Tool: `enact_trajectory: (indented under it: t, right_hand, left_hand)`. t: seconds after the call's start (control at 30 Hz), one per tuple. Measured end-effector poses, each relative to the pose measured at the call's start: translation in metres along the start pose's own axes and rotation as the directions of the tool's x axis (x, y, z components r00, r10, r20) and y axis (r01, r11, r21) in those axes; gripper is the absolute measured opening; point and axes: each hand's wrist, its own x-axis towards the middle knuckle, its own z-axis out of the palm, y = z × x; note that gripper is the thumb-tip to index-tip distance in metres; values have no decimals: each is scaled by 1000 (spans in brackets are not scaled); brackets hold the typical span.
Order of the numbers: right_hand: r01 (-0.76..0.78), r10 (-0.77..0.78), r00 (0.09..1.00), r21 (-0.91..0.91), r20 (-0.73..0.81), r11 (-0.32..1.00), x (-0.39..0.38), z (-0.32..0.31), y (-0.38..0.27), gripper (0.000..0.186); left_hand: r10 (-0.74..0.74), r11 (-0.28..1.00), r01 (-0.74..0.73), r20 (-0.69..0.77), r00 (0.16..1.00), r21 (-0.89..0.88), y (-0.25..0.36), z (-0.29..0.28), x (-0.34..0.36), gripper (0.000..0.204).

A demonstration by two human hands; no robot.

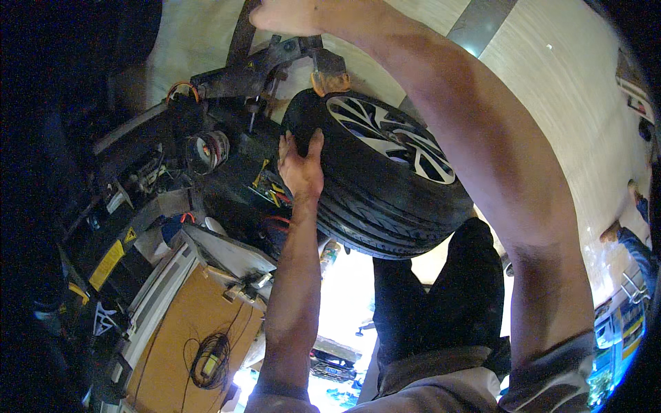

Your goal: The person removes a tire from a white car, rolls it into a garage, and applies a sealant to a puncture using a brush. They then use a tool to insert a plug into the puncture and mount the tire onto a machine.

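Observation:
A car wheel with a black tyre (375,199) leans at a tilt in front of my legs, its silver-and-black alloy rim (396,141) facing up and to the right. My left hand (301,167) grips the tyre's left side, thumb and fingers apart against the rubber. At the top edge, beyond the wheel, my right hand (286,16) is closed and partly cut off by the frame; what it holds is hidden. Just below it is a dark metal machine arm (292,49) with a block at its end, close to the tyre's far edge.
A dark machine body (227,168) stands to the left, bearing a round clear tub (207,152) and several small tools (268,186). Lower left, a coiled black cable (210,361) lies on a brown board (165,337). Another person's blue sleeve (637,255) shows at the far right.

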Motion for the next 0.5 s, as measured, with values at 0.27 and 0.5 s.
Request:
enact_trajectory:
  t: [0.27,0.5]
  right_hand:
    - [-40,58,992,156,-109,987,-15,1,6,40]
    - [30,-31,989,-13,-145,999,-17,4,12,38]
  left_hand:
    - [9,1000,-9,8,1000,4,1,3,16,99]
    - [56,998,-56,10,998,-11,-4,7,13,97]
